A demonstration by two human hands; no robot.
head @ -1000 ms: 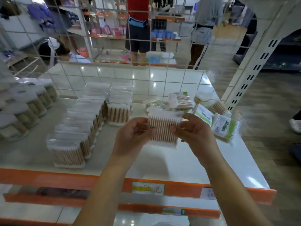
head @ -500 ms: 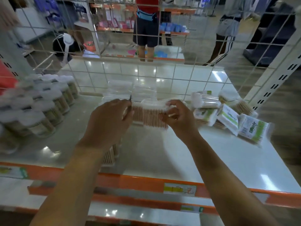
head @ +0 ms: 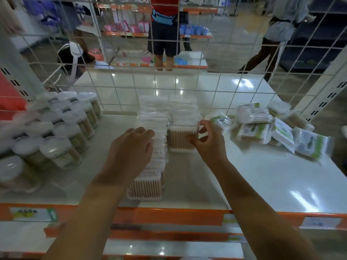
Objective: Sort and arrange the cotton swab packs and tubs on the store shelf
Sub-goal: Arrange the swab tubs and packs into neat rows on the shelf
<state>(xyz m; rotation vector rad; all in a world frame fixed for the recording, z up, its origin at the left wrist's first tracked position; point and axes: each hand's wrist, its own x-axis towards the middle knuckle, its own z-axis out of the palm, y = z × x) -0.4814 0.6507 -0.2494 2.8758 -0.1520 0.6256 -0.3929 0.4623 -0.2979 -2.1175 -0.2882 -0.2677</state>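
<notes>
Your right hand (head: pixel 207 140) pinches front swab pack (head: pixel 183 138) of right row, standing on shelf (head: pixel 262 177). Your left hand (head: pixel 131 152), fingers relaxed, rests on left row (head: pixel 152 117). Tubs (head: pixel 62 128) far left.

Pretty bright overhead store light, and you get white glare spots on the glossy shelf (head: pixel 281 184). Shadows are soft. The edges bend fisheye-style, and motion blur smears the tubs (head: pixel 56 136) on your left and the packs (head: pixel 308 143) on your right.
</notes>
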